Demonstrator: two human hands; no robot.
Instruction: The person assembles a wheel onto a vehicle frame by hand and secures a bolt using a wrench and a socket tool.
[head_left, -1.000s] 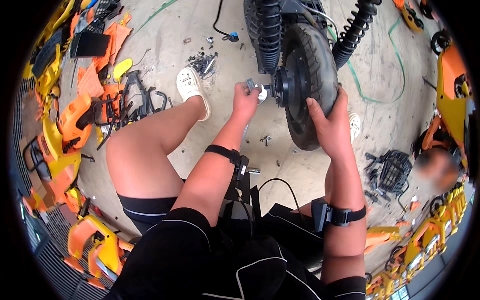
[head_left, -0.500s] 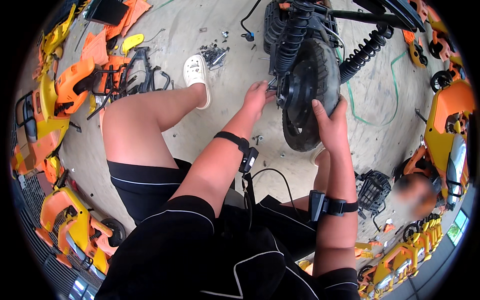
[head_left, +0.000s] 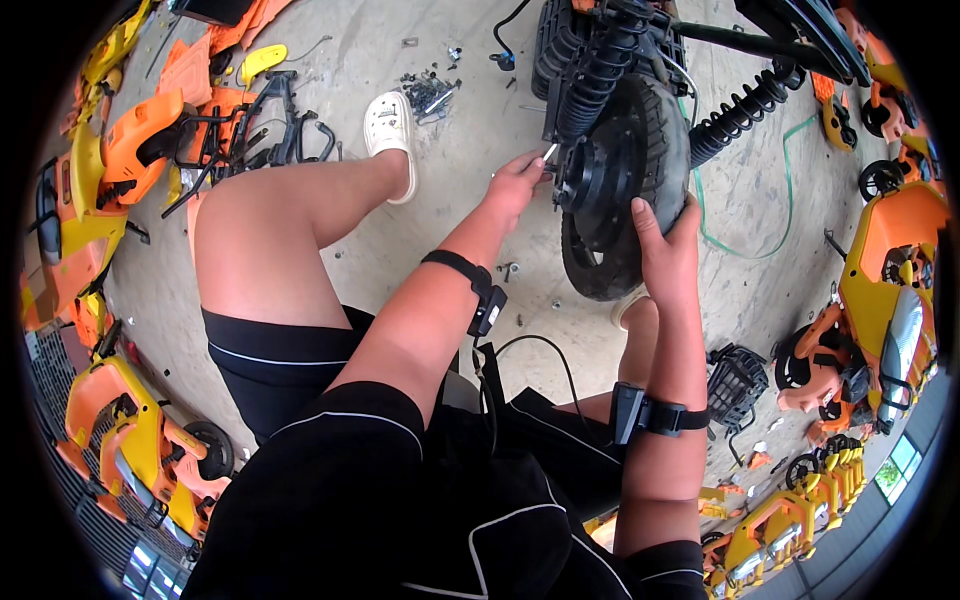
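A black wheel with a treaded rubber tyre (head_left: 665, 135) is set upright at the far middle of the scene, slightly right of centre, below a black coil-spring shock absorber (head_left: 603, 70). The tyre's near right edge is gripped by the right hand (head_left: 668, 245), with the thumb laid along the tread and the fingers passed round the far side, partly hidden. At the left side of the black hub (head_left: 585, 180), the left hand (head_left: 518, 188) is held with its fingers drawn narrowly together about a slim silvery metal tool (head_left: 551, 152), most of which is covered by the fingers.

To the right, a second black coil-spring shock absorber (head_left: 745, 112) is seen slanting beside the tyre, and a thin green strap (head_left: 790, 190) is spread on the grey concrete floor (head_left: 450, 225). A heap of small dark metal fasteners (head_left: 428, 98) is scattered at far left, near a white perforated clog (head_left: 388, 122). Nearer right, a black plastic lattice basket (head_left: 737, 383) is placed.
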